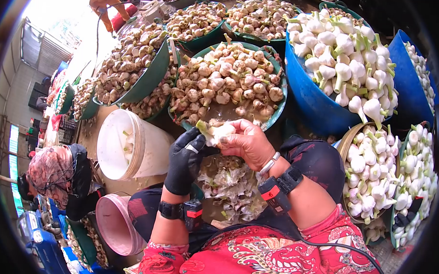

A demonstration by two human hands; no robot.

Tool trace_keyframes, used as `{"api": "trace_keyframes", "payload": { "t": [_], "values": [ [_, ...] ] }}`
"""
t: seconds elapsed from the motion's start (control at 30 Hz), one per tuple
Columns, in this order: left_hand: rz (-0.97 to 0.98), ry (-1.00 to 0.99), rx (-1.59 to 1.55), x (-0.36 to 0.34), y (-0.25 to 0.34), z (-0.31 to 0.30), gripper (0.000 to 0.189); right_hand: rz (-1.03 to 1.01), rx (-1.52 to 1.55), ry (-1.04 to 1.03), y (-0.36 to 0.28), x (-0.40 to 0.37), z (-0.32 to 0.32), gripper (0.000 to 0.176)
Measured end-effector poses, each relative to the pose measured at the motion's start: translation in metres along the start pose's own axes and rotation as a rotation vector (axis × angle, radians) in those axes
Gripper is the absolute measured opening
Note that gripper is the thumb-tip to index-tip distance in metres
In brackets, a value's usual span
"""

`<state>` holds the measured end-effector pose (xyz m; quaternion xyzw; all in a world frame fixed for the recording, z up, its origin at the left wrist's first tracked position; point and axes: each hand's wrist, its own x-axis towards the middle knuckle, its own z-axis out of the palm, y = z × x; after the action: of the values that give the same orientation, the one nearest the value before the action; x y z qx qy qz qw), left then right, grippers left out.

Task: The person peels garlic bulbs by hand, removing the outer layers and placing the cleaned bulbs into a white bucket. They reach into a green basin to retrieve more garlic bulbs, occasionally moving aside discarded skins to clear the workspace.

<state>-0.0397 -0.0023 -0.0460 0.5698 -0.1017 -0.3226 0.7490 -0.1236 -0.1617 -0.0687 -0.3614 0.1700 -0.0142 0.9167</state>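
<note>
A pale garlic bulb [216,133] with a short green stem stub is held up between my two hands, above my lap. My left hand [184,160], in a black glove with a light band on one finger, is closed on the bulb's left side. My bare right hand [246,143] pinches its right side with thumb and fingers. Beneath them lies a heap of loose garlic skins [232,186]. Just beyond my hands stands a green tub [279,98] of unpeeled, brownish garlic bulbs [221,79].
To the right, a blue tub [303,96] and a basket [343,153] hold white garlic. At left are a white bucket [154,147] with a little garlic inside and a pinkish bucket [115,225]. Another person [58,175] sits at far left. More garlic tubs [149,71] stand behind.
</note>
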Motion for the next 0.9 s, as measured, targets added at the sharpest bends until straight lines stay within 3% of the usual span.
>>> {"api": "trace_keyframes", "payload": {
  "t": [0.1, 0.2, 0.27, 0.37, 0.4, 0.43, 0.47, 0.5, 0.53, 0.57, 0.6, 0.63, 0.7, 0.73, 0.83, 0.9],
  "values": [
    [0.123, 0.002, 0.107, -0.003, 0.004, 0.003, 0.03, -0.071, -0.035, 0.009, 0.004, 0.002, 0.001, 0.039],
    [-0.029, 0.041, -0.075, 0.0, 0.002, 0.002, 0.031, -0.135, -0.048, -0.017, 0.01, 0.004, 0.002, 0.036],
    [-0.074, 0.011, -0.042, 0.002, -0.002, 0.002, 0.029, -0.209, -0.105, -0.036, 0.014, 0.004, 0.006, 0.034],
    [-0.075, 0.027, 0.081, 0.003, -0.008, -0.003, 0.025, -0.154, -0.134, -0.04, 0.019, 0.0, 0.004, 0.027],
    [-0.079, 0.024, 0.08, 0.004, -0.01, -0.006, 0.025, -0.049, -0.201, -0.067, 0.018, 0.001, -0.002, 0.039],
    [0.017, 0.03, 0.29, 0.004, -0.012, -0.011, 0.021, -0.047, -0.2, -0.061, 0.016, 0.003, -0.008, 0.039],
    [0.114, 0.039, 0.498, 0.003, -0.014, -0.014, 0.017, 0.165, -0.069, -0.165, 0.012, 0.006, -0.013, 0.039],
    [0.109, 0.044, 0.496, 0.002, -0.012, -0.014, 0.017, 0.379, 0.064, -0.271, 0.008, 0.009, -0.017, 0.04],
    [0.32, -0.024, 0.775, 0.002, -0.007, -0.013, 0.017, 0.534, 0.109, -0.316, 0.003, 0.009, -0.018, 0.038],
    [0.536, -0.098, 1.052, 0.004, -0.002, -0.012, 0.017, 0.538, 0.112, -0.316, 0.005, 0.006, -0.014, 0.038],
    [0.597, -0.139, 1.252, 0.007, 0.002, -0.011, 0.029, 0.576, 0.155, -0.4, 0.008, 0.003, -0.01, 0.034],
    [0.593, -0.139, 1.252, 0.007, -0.001, -0.011, 0.029, 0.612, 0.199, -0.483, 0.011, 0.001, -0.008, 0.032],
    [0.42, -0.102, 0.82, 0.008, -0.009, -0.012, 0.037, 0.55, 0.199, -0.496, 0.012, 0.003, -0.012, 0.033],
    [0.171, -0.016, 0.585, 0.003, -0.005, -0.008, 0.049, 0.473, 0.148, -0.436, 0.009, 0.002, -0.012, 0.033],
    [-0.164, -0.108, -0.007, -0.01, 0.002, -0.023, 0.051, 0.42, 0.102, -0.295, 0.005, 0.005, -0.015, 0.032],
    [-0.129, -0.047, -0.035, -0.018, -0.004, -0.007, 0.046, 0.35, 0.067, -0.243, 0.005, 0.004, -0.01, 0.031]
  ]
}}
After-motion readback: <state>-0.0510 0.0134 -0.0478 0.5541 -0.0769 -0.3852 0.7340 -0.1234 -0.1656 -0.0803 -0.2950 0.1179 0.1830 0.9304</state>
